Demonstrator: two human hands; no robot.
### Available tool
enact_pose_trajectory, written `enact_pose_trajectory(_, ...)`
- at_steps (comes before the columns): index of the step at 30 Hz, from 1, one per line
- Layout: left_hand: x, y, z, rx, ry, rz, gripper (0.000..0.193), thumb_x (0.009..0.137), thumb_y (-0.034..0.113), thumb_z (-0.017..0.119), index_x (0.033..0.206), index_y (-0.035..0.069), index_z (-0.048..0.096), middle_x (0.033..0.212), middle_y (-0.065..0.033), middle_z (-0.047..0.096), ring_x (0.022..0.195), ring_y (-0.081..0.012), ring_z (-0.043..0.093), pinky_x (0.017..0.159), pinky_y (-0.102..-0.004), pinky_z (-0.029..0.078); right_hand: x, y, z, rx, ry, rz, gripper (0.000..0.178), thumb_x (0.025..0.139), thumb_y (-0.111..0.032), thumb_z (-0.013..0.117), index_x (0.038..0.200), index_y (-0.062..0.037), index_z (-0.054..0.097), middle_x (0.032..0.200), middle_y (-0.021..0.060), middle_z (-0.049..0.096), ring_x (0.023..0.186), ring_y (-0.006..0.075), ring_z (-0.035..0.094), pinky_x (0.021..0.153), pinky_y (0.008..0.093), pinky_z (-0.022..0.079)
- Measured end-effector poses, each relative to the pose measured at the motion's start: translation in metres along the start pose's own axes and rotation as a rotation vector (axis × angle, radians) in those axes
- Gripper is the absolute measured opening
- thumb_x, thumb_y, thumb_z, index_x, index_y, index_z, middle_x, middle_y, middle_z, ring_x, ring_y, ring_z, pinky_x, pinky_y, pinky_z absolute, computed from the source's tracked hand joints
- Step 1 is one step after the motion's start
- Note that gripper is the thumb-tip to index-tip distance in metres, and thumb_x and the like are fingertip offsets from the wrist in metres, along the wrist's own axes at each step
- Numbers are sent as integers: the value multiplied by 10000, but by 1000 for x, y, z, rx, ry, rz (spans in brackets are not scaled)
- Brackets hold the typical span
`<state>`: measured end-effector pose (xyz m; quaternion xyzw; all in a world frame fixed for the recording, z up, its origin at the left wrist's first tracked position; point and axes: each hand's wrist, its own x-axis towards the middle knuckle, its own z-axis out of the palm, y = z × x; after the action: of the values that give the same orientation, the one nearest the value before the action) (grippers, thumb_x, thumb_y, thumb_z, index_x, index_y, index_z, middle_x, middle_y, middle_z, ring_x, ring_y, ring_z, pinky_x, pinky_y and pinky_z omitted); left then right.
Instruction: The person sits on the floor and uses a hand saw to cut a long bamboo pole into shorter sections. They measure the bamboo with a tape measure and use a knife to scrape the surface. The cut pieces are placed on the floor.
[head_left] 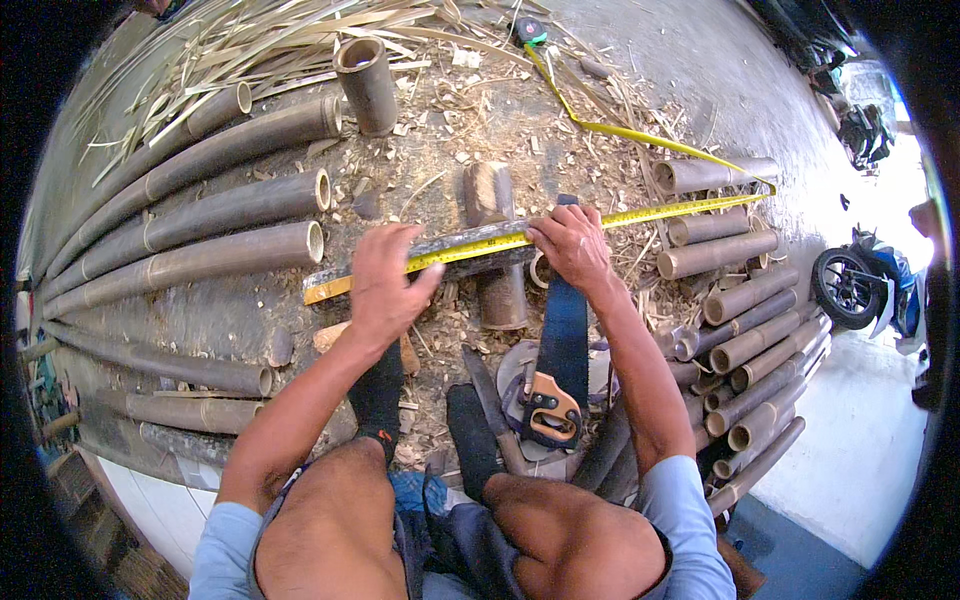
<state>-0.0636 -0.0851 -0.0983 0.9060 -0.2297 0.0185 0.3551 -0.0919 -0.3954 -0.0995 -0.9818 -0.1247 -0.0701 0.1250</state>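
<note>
A yellow tape measure blade [680, 208] lies along a dark bamboo strip [460, 240], which crosses a short bamboo piece [502, 300] on the ground. My right hand [575, 245] pinches the tape against the strip. Over the strip's left part is my left hand [385, 285], its fingers apart and thumb stretched out; its far fingertips are partly hidden. To the right the blade folds back and runs to its case [530, 32] at the top. A handsaw [562, 350] with a dark blade and orange-brown handle stands below my right hand.
Long bamboo poles [190, 258] lie at left, beside an upright bamboo tube [368, 88]. Cut bamboo pieces [755, 345] are stacked at right. A long-bladed knife [485, 390] rests near my feet. Split strips [290, 45] and wood chips cover the far ground. A motorcycle [870, 285] stands far right.
</note>
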Motion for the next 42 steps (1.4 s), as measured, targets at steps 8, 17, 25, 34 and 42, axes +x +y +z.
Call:
enact_pose_trajectory(8, 47, 43, 84, -106, -149, 12, 469, 817, 319, 747, 1199, 77, 624, 1159, -130, 622, 1140, -313, 563, 1024, -476, 388, -1, -1, 4, 16, 32, 27, 122, 891, -288, 720, 906, -168, 717, 852, 29, 599, 863, 241, 591, 872, 449, 408)
enact_pose_trajectory(17, 43, 49, 97, 41, -37, 0, 481, 795, 400, 753, 1138, 80, 641, 1058, -106, 647, 1057, -303, 608, 975, -453, 402, -1, -2, 3, 23, 29, 27, 125, 899, -278, 705, 910, -154, 714, 855, 38, 597, 872, 245, 589, 878, 452, 399)
enact_pose_trajectory(25, 44, 53, 99, 153, -82, -6, 524, 789, 441, 763, 1167, 102, 636, 1125, -97, 629, 1129, -298, 577, 1019, -535, 363, -2, -3, 0, 35, 2, 53, 139, 932, -253, 679, 961, -127, 728, 875, 50, 619, 911, 256, 600, 902, 433, 410)
enact_pose_trajectory(34, 42, 51, 100, 237, 69, 156, 857, 763, 367, 813, 1492, 186, 399, 1565, -178, 260, 1469, -435, 228, 1190, -657, 154, 11, -6, 6, -17, 187, 207, 142, 927, -255, 686, 879, -121, 698, 852, 74, 638, 839, 289, 626, 832, 467, 435)
enact_pose_trajectory(42, 47, 54, 94, 160, -101, -110, 935, 727, 478, 810, 1477, 120, 382, 1493, -226, 396, 1378, -414, 382, 1121, -613, 275, -45, 99, -28, -377, 354, 530, 102, 938, -265, 603, 903, -177, 640, 799, 50, 639, 761, 283, 677, 626, 455, 537)
